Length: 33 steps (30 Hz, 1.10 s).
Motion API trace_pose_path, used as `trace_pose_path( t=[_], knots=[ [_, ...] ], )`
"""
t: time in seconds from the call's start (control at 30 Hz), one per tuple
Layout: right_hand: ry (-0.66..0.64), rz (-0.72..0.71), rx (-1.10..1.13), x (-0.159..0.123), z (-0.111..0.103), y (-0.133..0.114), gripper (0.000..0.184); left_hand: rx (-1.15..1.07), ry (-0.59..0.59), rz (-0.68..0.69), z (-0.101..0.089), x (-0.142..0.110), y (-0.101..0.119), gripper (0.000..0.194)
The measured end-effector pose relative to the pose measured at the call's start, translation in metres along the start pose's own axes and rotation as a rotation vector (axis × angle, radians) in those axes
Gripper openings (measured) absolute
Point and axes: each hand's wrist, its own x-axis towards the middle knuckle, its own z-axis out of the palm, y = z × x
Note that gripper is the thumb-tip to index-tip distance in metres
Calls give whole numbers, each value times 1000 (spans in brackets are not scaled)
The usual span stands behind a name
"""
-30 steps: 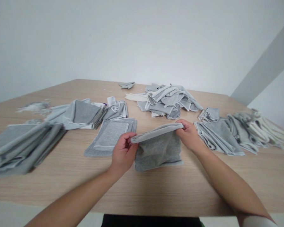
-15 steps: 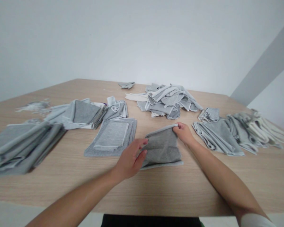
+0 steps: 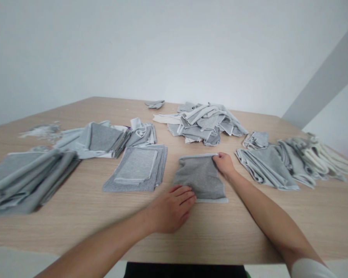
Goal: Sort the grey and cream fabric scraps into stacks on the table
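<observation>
With the flat stack of grey cloths (image 3: 136, 166) taken as landmark, the dark grey cloth (image 3: 201, 175) is laid on the table (image 3: 234, 231) just to the stack's right, apart from it. The far edge, held up by both hands a second ago, is now lowered, and the cloth is spread nearly flat, with faint ripples left. Its far corner, on the side away from the stack, is pinched between thumb and fingertips of the right hand (image 3: 224, 164). The far edge is released by the left hand (image 3: 172, 208), now placed over the near corner on the stack's side, its fingers pressed together; whether fabric is gripped beneath them cannot be told. With opposite corners covered, the cloth is judged to be in a smoothing step, not yet finished.
</observation>
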Motion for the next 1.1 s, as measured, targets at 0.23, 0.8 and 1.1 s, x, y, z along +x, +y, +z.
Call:
trace_pose_path(
  t=[0.23,0.8,1.1],
  knots=[
    [76,-10,-254,8,-1,6,19,-53,-125,-103,4,-1,-5,37],
    [-43,-437,-421,-16,-3,-21,52,-230,-177,57,-2,-3,0,37],
    [-596,-853,-575,-66,26,-37,72,-356,-198,67,-12,-1,3,37]
  ],
)
